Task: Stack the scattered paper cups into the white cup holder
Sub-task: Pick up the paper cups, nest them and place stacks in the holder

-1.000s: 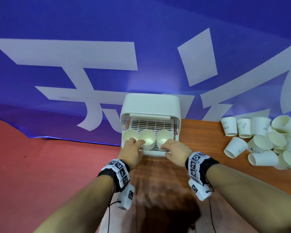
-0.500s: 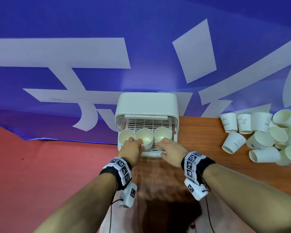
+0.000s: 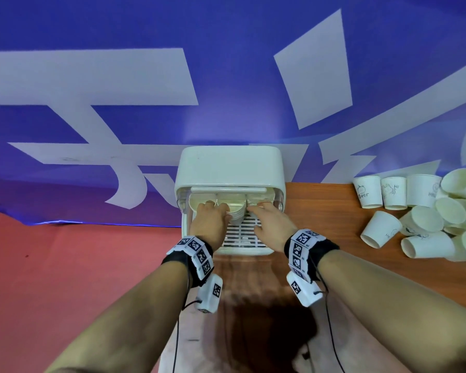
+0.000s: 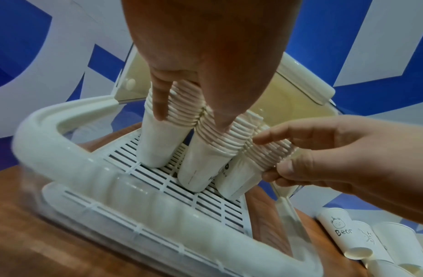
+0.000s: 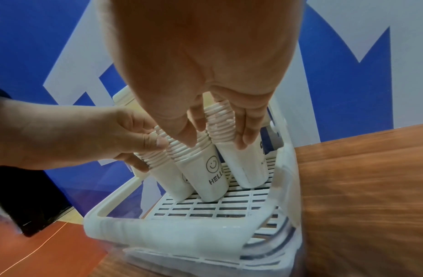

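both hands point(image 3: 211, 219) point(image 3: 269, 220) gripped the three cup stacks point(image 4: 205, 135), seating them deep in the holder point(image 3: 230, 168); loose cups point(image 3: 425, 220) likely came next.

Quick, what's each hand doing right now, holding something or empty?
Left hand: fingers curled round the left cup stack in the white cup holder.
Right hand: fingers curled round the right cup stack.
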The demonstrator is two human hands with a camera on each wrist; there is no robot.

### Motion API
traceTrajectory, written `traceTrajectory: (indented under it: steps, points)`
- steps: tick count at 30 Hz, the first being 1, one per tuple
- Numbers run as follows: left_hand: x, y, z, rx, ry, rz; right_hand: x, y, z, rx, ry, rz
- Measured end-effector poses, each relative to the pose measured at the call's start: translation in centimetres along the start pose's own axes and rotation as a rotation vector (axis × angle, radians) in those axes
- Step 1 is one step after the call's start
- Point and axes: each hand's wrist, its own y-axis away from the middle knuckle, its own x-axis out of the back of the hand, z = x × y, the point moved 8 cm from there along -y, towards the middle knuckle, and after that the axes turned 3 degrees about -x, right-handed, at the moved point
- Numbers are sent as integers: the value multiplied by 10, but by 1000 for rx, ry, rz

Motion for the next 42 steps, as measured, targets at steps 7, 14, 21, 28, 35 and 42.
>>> traceTrajectory:
  steps: [7,14,21,28,35,42]
  points:
    - [6,-21,-3,11,45,45,1,-15,-2,-11,-57,34]
    - [9,-28,-1,37,87,92,-3,-19,3,-36,-63,9]
    - [13,-27,-1,61,109,149,-1,-15,0,-16,-94,7]
    - [6,-19,3,36,-44,119,2,-5,-2,-15,-107,-4]
    - [19,24,21,-75,-63,227,15,22,-8,23,-95,45]
    - [25,62,41,-25,-64,162,36,69,-4,27,-88,82]
